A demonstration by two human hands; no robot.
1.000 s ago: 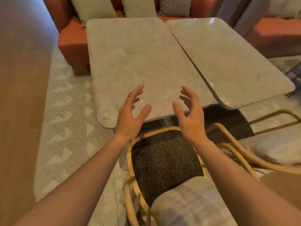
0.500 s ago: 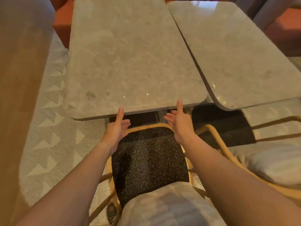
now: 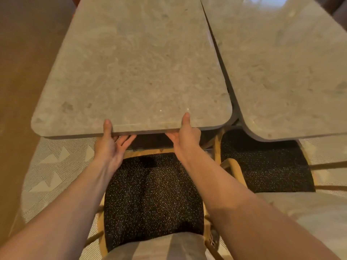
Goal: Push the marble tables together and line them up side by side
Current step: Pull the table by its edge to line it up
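Two grey marble tables stand side by side. The left marble table (image 3: 139, 68) fills the middle of the view; the right marble table (image 3: 285, 68) lies beside it, its near edge reaching closer to me. A thin dark gap runs between them. My left hand (image 3: 110, 145) grips the left table's near edge, thumb on top and fingers underneath. My right hand (image 3: 185, 136) holds the same edge further right, thumb on top, fingers hidden below the slab.
A rattan chair with a black speckled seat (image 3: 154, 196) sits under my arms, a second one (image 3: 266, 166) to its right under the right table. A patterned pale rug (image 3: 54, 166) covers the floor. A brown wooden surface (image 3: 22, 72) runs along the left.
My hands dropped from above the left table to its near edge and took hold of it. The view moved in closer and tilted down.
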